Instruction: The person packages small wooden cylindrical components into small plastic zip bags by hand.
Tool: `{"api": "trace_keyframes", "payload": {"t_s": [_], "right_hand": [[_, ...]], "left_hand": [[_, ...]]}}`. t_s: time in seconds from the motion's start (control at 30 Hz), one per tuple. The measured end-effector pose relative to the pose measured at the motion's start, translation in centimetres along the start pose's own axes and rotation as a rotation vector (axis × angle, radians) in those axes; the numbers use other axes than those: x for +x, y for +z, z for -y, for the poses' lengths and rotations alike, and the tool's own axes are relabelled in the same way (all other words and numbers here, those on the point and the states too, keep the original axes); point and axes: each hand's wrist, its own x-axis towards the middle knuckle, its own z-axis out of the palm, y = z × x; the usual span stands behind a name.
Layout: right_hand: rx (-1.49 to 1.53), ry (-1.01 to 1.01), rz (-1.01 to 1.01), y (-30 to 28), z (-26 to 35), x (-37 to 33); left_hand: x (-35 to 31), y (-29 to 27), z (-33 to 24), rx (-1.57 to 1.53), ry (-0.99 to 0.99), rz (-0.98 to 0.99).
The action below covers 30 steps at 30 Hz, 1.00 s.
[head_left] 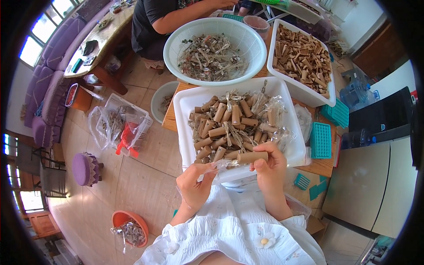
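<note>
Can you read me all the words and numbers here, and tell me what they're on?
None can be read.
Small round mark on the black panel: too small.
Brown tube in the right hand: no writing shows.

Carrying plenty now on this wooden counter [319, 167]: front white tray [183, 119], rear white tray [296, 86], pale basin [259, 53], teal racks [321, 140]!
</note>
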Motion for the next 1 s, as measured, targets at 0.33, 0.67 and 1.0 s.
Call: {"api": "trace_keyframes", "payload": {"t_s": [0.33,0.67,1.0], "right_hand": [[0.022,-0.412,0.072,0.0,-1.1,-0.8],[-0.017,-0.228,-0.103,0.5,3.2,1.4],[-0.247,-0.472,-0.243,0.7,4.4,5.3]], "left_hand": [[0.9,0.5,-1.3,0.007,-0.111,0.128],[2.4,1.6,-1.3,0.227,0.468,0.061],[3.7,2.6,-2.5,0.154,0.479,0.066]]}}
